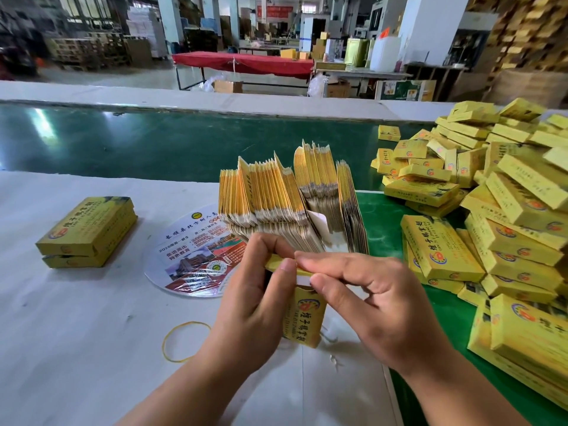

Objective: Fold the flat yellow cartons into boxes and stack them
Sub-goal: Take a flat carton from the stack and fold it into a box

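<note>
Head view, progress: well underway, far from done. Big loose heap of folded boxes (479,192) at right on green belt (153,142), more tumbled than stacked. Two more folded boxes (87,230) stacked neat at left on white table cover (61,333). Thick fan of flat cartons (289,195) standing on edge at centre, behind hands, so plenty left to fold. One carton in hand (302,315), half-formed by the look of it, held upright above table edge, top flap being worked. Round printed fan (190,256) and rubber band (184,341) lying nearby.

Hands, same view: both raised close together in front of flats. Left hand (255,305) curled round carton's left side, thumb up on top edge. Right hand (378,305) w/ thumb and forefinger pinching flap at top, other fingers loosely bent. Likely next: tuck flap shut, add to stack.
</note>
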{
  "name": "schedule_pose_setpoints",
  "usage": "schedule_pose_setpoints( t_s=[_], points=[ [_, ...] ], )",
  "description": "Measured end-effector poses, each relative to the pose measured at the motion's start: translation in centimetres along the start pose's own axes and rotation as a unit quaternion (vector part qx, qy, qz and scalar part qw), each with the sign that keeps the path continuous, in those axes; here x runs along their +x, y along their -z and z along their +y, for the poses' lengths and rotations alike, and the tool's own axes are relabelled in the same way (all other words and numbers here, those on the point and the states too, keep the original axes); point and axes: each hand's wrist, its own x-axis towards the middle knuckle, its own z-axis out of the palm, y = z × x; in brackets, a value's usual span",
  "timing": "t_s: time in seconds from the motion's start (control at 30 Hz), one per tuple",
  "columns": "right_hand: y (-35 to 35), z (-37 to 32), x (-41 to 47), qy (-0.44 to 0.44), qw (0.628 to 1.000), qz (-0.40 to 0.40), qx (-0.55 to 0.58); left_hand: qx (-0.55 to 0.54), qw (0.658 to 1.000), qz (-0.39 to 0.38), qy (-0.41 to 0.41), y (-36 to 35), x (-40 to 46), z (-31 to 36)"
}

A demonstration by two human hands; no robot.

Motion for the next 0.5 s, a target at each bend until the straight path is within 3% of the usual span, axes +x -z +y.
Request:
schedule_pose_setpoints(
  t_s=[0.2, 0.5],
  points=[
    [0.55, -0.29, 0.20, 0.127, 0.983, -0.036, -0.130, 0.005, 1.000, 0.010, -0.001, 0.07, -0.11, 0.01],
    [0.38, -0.63, 0.08, 0.179, 0.965, -0.048, -0.183, -0.024, 0.999, 0.029, 0.005, -0.14, -0.24, -0.01]
  ],
)
